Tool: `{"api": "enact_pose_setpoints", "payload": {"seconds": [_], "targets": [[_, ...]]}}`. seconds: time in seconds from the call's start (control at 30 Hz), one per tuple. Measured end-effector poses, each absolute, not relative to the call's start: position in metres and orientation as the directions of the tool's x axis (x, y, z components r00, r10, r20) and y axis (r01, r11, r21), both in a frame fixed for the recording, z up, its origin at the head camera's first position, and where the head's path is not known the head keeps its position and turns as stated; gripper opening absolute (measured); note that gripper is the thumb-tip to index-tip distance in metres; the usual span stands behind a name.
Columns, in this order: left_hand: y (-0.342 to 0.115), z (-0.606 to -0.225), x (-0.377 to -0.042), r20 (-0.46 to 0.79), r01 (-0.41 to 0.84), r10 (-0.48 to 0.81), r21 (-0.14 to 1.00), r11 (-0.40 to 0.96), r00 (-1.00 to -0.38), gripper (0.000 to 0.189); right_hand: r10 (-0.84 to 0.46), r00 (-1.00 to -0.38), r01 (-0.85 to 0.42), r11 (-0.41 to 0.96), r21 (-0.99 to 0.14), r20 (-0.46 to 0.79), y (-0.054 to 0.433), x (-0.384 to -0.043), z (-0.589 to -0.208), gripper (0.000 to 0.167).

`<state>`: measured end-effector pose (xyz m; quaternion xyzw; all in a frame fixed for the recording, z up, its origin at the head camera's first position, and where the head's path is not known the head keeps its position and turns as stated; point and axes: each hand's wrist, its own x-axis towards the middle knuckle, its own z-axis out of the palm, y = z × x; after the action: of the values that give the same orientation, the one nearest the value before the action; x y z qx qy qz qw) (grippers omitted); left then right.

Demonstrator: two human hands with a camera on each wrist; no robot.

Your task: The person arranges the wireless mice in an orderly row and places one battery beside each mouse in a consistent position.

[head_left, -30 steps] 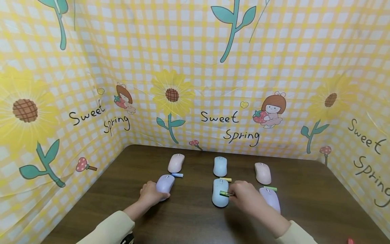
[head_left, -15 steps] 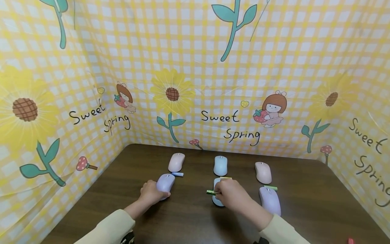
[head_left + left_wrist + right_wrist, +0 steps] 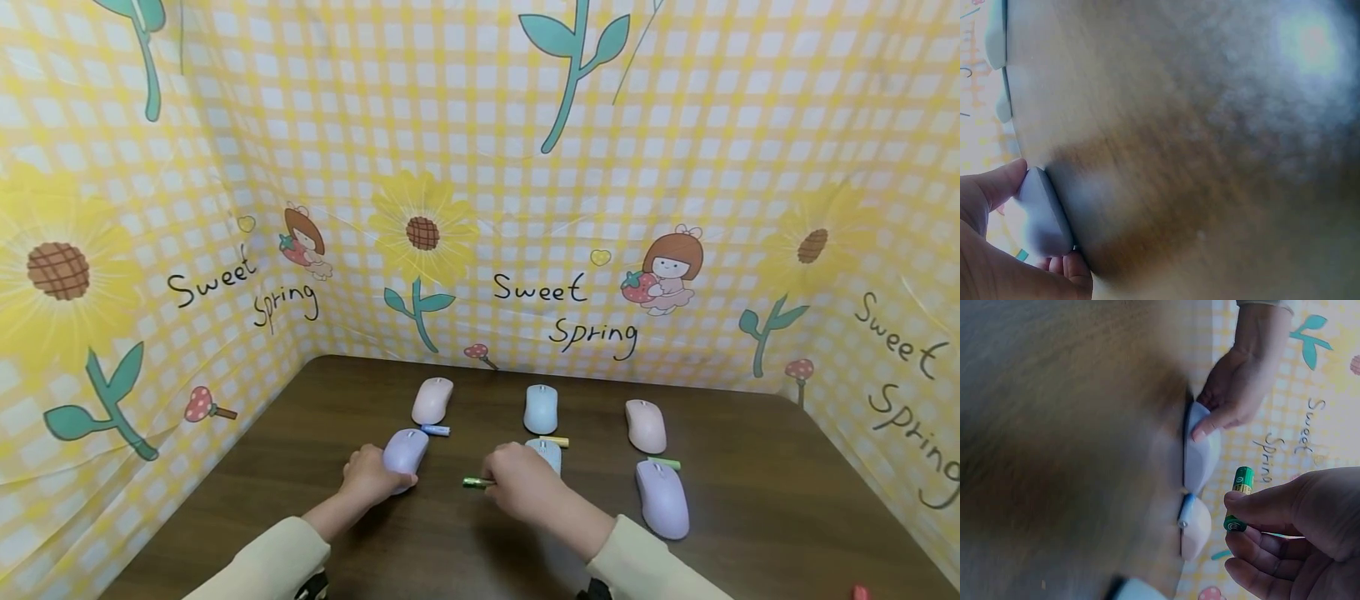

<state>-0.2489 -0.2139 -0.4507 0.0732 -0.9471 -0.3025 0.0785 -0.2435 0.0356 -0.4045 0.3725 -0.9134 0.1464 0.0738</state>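
My left hand (image 3: 369,477) grips a lavender computer mouse (image 3: 406,451) by its sides, thumb on one side and fingers on the other, on the dark table. My right hand (image 3: 521,483) pinches a green battery (image 3: 1239,499) between thumb and fingers. In the head view its end points left toward the lavender mouse, with a space between. Under my right wrist, part of a light blue mouse (image 3: 548,454) is hidden. A blue battery (image 3: 436,431) lies between the lavender mouse and a pink mouse (image 3: 432,401) behind it.
Behind the partly hidden mouse lie a yellow battery (image 3: 555,442) and another light blue mouse (image 3: 541,408). At right, a light green battery (image 3: 664,463) lies between a pink mouse (image 3: 646,426) and a lavender mouse. A small red object (image 3: 860,592) shows at the bottom right edge.
My right hand has moved left with the green battery, from beside the front light blue mouse across it toward the lavender mouse. My left hand keeps its hold, nearly still.
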Motion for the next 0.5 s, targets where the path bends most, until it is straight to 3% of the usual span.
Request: {"api": "enact_pose_setpoints", "payload": {"seconds": [0.5], "targets": [[-0.215, -0.452, -0.25, 0.087, -0.108, -0.196, 0.59, 0.8, -0.977, 0.06, -0.67, -0.73, -0.68, 0.693, -0.238, 0.135, -0.012, -0.243, -0.406, 0.012]]}}
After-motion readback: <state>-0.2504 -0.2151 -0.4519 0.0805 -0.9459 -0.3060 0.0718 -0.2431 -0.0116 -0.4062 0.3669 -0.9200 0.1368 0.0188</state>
